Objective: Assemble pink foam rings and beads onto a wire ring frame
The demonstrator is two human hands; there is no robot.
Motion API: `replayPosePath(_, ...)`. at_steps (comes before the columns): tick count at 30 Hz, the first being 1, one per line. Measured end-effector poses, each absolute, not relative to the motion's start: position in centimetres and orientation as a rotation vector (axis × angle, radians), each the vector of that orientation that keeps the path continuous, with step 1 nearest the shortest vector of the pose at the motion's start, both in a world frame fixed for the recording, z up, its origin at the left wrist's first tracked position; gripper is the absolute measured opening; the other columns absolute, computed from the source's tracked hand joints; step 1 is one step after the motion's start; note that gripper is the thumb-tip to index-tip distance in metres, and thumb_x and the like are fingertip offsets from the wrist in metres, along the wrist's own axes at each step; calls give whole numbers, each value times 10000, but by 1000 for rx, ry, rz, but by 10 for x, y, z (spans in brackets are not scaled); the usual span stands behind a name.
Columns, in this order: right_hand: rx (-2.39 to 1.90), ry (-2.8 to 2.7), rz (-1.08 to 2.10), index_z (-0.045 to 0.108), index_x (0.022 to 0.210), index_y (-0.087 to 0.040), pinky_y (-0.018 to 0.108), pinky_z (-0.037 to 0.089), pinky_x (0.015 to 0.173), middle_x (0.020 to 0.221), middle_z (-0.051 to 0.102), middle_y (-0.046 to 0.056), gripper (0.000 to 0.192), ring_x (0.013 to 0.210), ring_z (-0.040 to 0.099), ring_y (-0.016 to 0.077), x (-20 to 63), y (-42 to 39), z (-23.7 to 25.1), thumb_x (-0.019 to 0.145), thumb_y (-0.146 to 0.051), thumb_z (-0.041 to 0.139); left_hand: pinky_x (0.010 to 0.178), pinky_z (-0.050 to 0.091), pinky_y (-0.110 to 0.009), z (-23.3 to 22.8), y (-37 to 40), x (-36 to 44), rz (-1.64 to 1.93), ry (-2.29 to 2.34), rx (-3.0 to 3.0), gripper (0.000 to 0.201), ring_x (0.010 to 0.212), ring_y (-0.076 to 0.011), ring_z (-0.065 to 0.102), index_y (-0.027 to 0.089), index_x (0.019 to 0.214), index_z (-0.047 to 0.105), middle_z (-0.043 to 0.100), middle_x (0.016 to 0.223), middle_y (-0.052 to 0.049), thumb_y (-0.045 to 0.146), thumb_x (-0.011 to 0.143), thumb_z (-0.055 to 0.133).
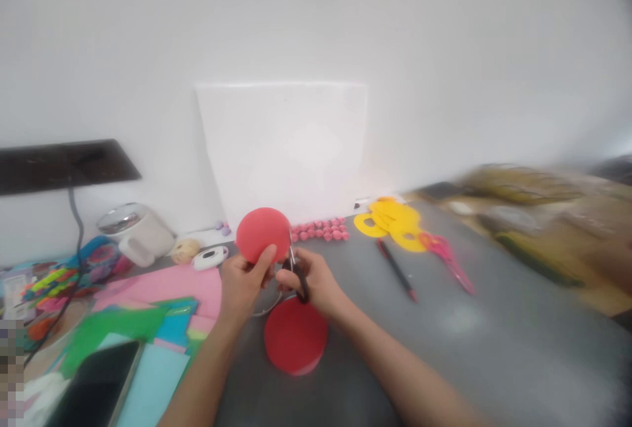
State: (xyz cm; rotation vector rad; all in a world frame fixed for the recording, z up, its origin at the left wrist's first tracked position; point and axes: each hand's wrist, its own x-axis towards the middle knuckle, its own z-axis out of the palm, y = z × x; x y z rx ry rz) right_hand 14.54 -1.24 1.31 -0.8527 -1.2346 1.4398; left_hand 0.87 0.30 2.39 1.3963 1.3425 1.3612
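The left hand [245, 280] pinches a red disc [263, 234] by its lower edge, thumb in front, holding it upright above the grey table [494, 348]. The disc is flat, matte and evenly round. At its 4 o'clock the right hand [311, 280] is closed through the black handles of the scissors [295, 274], whose blades touch the disc's edge. A stack of red discs [295, 336] lies at 6 o'clock

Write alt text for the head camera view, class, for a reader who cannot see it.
A left hand holds up a red foam disc while the right hand works black-handled scissors at its edge. A stack of red discs lies below on the grey table, colored sheets at left.
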Motion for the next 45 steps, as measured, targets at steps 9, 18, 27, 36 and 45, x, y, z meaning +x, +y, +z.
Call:
replayPosePath(9, -840, -1230, 1455, 547, 847, -150, 227, 372, 515, 633, 548, -18, 495, 531, 465, 92, 146, -14, 17, 547, -469, 778, 364, 302, -208, 24, 3, 6, 1329, 1382, 1403, 405, 348, -72, 375, 158, 415, 481, 437, 350, 39, 408, 678, 660)
replayPosePath(18, -809, -1223, 1448, 551, 897, -162, 215, 327, 513, 639, 504, -34, 509, 551, 428, 88, 150, -10, 15, 555, -460, 781, 360, 286, -208, 27, 0, 8, 1293, 1374, 1451, 416, 339, -70, 359, 165, 409, 466, 411, 327, 44, 411, 696, 639)
replayPosePath(27, -807, -1219, 1454, 575, 922, -152, 219, 328, 517, 627, 534, -29, 513, 527, 420, 82, 149, -12, 18, 573, -477, 763, 374, 310, -216, 27, 1, 7, 1302, 1385, 1484, 410, 349, -81, 379, 174, 423, 459, 422, 345, 41, 427, 704, 617)
replayPosePath(36, -863, -1198, 1454, 584, 864, -157, 255, 437, 573, 626, 557, -18, 445, 557, 498, 103, 148, -13, 17, 576, -446, 762, 387, 326, -222, 28, 2, 6, 1313, 1363, 1488, 413, 359, -85, 383, 179, 443, 454, 426, 358, 38, 448, 719, 604)
replayPosePath(45, -830, -1199, 1476, 560, 833, -160, 266, 455, 560, 597, 586, -6, 453, 534, 527, 117, 146, -15, 18, 570, -470, 761, 328, 306, -206, 22, 0, 11, 1265, 1343, 1370, 379, 316, -89, 411, 154, 485, 547, 475, 357, 23, 457, 703, 611)
